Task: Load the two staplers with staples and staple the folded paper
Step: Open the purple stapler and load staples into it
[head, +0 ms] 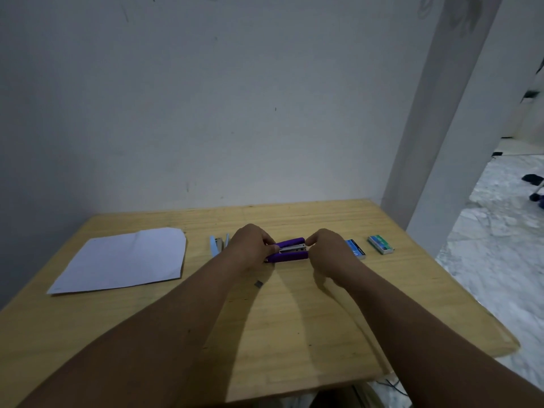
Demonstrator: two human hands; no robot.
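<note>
A purple stapler [290, 250] lies on its side at the middle of the wooden table [294, 319], opened so its metal staple channel shows between the two purple halves. My left hand [250, 245] grips its left end. My right hand [329, 254] pinches at its right end with thumb and forefinger. A light blue stapler [217, 245] lies opened just left of my left hand. The folded white paper [123, 259] lies flat at the left of the table. A blue staple box [356, 248] sits behind my right hand, partly hidden. A green staple box [381, 244] stands further right.
A small dark strip of staples [259, 284] lies on the table below my left hand. The table stands against a white wall [235, 113]. Its right edge drops to a marble-pattern floor [500, 245], beside a white pillar [441, 142].
</note>
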